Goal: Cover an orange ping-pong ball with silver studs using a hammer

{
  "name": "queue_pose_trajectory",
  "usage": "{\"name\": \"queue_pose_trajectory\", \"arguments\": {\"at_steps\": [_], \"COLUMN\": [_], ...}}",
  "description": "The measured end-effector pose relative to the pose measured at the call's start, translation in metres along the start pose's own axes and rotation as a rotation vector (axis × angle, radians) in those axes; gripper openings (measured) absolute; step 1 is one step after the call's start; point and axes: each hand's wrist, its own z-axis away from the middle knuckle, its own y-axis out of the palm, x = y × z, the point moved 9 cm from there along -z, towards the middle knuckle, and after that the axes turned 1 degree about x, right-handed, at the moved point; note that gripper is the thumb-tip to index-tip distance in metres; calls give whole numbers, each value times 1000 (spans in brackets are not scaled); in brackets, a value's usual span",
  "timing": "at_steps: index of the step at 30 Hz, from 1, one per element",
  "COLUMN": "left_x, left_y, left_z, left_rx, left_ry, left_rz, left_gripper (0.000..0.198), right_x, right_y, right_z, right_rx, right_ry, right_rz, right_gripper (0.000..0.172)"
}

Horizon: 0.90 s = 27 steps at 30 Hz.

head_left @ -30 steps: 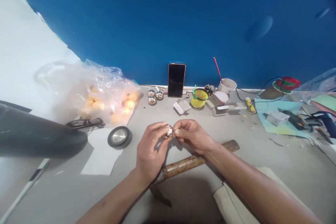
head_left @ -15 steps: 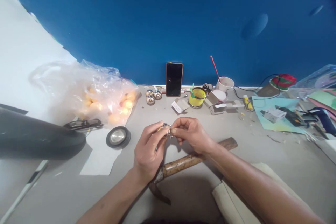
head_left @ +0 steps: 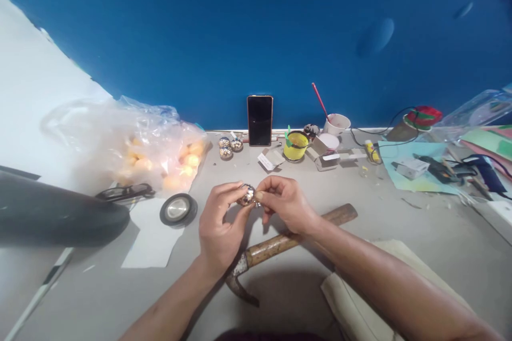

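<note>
A small shiny mirrored ball (head_left: 247, 194) is pinched between the fingers and thumb of my left hand (head_left: 218, 221). My right hand (head_left: 286, 204) touches the ball's right side, its thumb and forefinger pressed together on something small that I cannot make out. Below both hands a claw hammer (head_left: 270, 249) lies on the grey table, its wooden handle passing under my right wrist. Three similar mirrored balls (head_left: 226, 152) sit together near the wall, left of an upright phone (head_left: 260, 121).
At the left are a plastic bag of orange balls (head_left: 138, 162), glasses (head_left: 132, 191) and a roll of black tape (head_left: 178, 209). A yellow cup (head_left: 295, 146), a white cup (head_left: 336, 124) and small opened boxes stand behind. Folded cloth (head_left: 360, 293) lies under my right forearm.
The left fingers have shifted, so more of the ball shows. Both hands appear slightly further left, and the whole view has moved a little.
</note>
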Motion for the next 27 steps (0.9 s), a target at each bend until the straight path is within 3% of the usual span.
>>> {"name": "queue_pose_trajectory", "arguments": {"at_steps": [5,10,15,20,24,27], "left_x": [-7,-11,21,44,47,48], "left_y": [-5,-6,4,26,40,46], "left_z": [1,-2,0,14,22,25], "left_rx": [-33,-31,16,125,164,167], "left_ry": [53,65,-335,-744,-913,-996], "left_rz": [-45,-37,328,660,889,1006], "left_gripper": [28,31,21,33,41,38], "right_x": [-20,-8,-5,-4,-8,-8], "right_y": [14,6,5,-2,-11,-23], "right_z": [1,0,-2,-5,-11,-17], "right_rx": [151,79,121,128,128,59], "right_ry": [219,87,91,47,41,1], "right_rz": [-316,-172,-128,-69,-99,53], "right_gripper": [39,40,43,43,43,43]}}
